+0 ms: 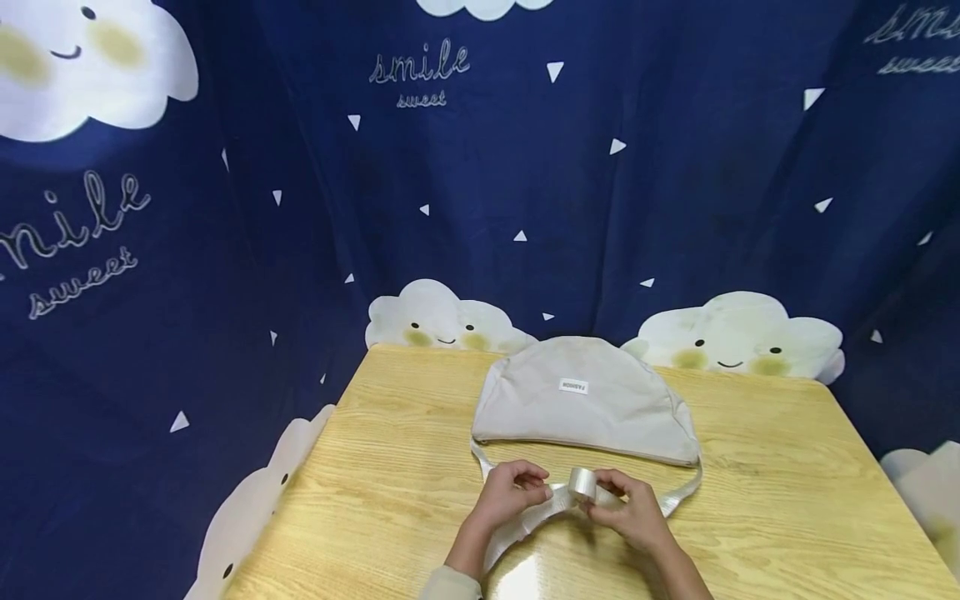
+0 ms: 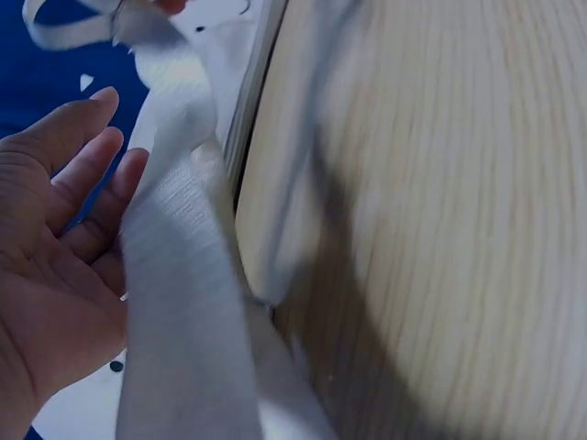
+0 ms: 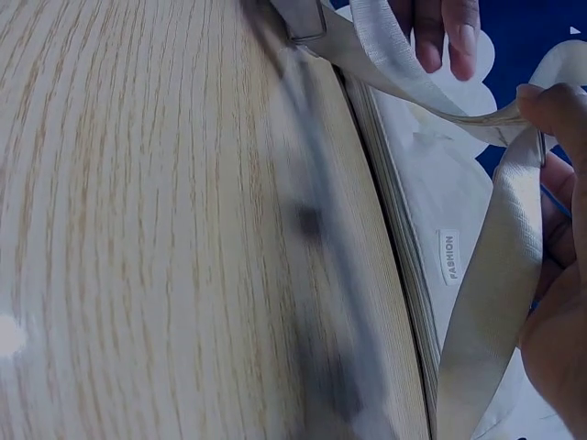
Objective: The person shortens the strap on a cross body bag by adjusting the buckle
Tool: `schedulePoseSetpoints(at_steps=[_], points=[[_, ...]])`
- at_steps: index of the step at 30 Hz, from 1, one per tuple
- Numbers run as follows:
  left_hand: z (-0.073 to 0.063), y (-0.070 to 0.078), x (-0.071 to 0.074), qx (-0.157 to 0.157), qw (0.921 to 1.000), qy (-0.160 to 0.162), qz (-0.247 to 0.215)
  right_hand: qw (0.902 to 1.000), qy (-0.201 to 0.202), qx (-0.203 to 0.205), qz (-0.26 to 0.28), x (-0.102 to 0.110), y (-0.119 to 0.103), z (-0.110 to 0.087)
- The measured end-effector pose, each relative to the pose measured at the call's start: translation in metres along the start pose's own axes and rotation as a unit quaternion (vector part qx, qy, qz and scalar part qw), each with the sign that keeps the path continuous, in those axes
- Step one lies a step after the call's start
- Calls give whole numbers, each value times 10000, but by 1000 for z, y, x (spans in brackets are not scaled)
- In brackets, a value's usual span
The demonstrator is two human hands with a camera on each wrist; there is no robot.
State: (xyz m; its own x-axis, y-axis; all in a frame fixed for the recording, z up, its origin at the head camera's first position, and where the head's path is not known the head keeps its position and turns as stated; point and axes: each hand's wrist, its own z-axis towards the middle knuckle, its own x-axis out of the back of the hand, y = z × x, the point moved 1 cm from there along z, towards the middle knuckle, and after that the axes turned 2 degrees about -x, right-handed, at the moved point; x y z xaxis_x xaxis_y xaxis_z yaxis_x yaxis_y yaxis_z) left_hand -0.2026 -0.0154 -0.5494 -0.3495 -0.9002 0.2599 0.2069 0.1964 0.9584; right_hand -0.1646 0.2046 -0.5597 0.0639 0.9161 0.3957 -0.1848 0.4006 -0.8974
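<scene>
A pale cream bag strap (image 1: 551, 505) runs in front of the bag, between the two hands. My right hand (image 1: 632, 510) pinches it between thumb and fingers, beside a loop of strap (image 1: 582, 485) that stands up. In the right wrist view the thumb (image 3: 550, 108) presses the strap close to a thin metal piece. My left hand (image 1: 513, 498) is at the strap's left part; in the left wrist view this hand (image 2: 64, 229) has loosely bent, parted fingers beside the webbing (image 2: 188, 275). The cream bag (image 1: 585, 408) lies behind both hands, its FASHION label upside down in the head view.
Everything lies on a light wooden table (image 1: 780, 483). A dark blue curtain (image 1: 480, 183) with white clouds and triangles hangs behind and at the sides. Strap ends reach from the bag's two lower corners toward the hands.
</scene>
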Motion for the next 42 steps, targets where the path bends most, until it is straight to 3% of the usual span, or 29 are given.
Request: schedulePoseSetpoints(at_steps=[5, 10, 14, 20, 23, 27, 33, 37, 42], points=[[4, -2, -14, 60, 9994, -315, 87, 10000, 28, 0, 33, 2, 1, -1], [5, -2, -22, 178, 9991, -283, 259, 9999, -57, -32, 87, 2, 2, -1], [6, -1, -24, 385, 9989, -229, -119, 10000, -14, 66, 62, 1, 1, -2], [6, -1, -21, 288, 9990, -333, 109, 9999, 12, -92, 81, 0, -1, -3], [4, -3, -18, 278, 9990, -307, 188, 9999, 31, -128, 74, 3, -21, -6], [2, -3, -12, 18, 9993, -215, 294, 9995, 59, -286, -74, 8, -47, -9], [-1, -1, -3, -466, 9975, -81, 528, 9997, 210, -28, -132, 5, -24, -6], [-4, -1, 3, -539, 9974, -14, 478, 9992, 314, 49, -244, 3, -5, -4], [-6, -3, 14, -550, 9974, 75, 459, 9980, 421, 377, -298, 3, 1, -2]])
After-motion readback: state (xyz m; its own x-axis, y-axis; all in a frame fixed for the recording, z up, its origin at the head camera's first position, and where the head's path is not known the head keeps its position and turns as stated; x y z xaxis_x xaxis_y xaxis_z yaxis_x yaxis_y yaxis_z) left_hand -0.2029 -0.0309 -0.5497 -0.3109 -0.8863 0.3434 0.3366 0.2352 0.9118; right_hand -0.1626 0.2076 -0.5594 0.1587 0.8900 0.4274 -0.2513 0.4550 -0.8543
